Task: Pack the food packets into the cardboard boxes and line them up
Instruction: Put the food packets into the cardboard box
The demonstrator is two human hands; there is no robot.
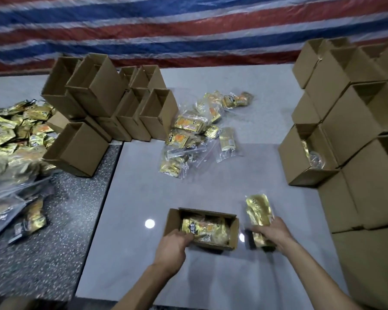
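An open cardboard box (233,231) lies on the pale tabletop in front of me, with a gold food packet (202,227) inside it. My left hand (173,242) grips the box's near left corner, fingers curled over the rim. Just right of the box, my right hand (271,231) holds a bag of gold packets (259,211) that rests on the table. A loose heap of bagged gold packets (197,133) lies farther back in the middle.
Empty open boxes (112,101) cluster at the back left. Stacked boxes (354,121) line the right side, one showing packets inside. A big pile of gold packets (14,130) covers the left. A striped tarp (188,25) hangs behind.
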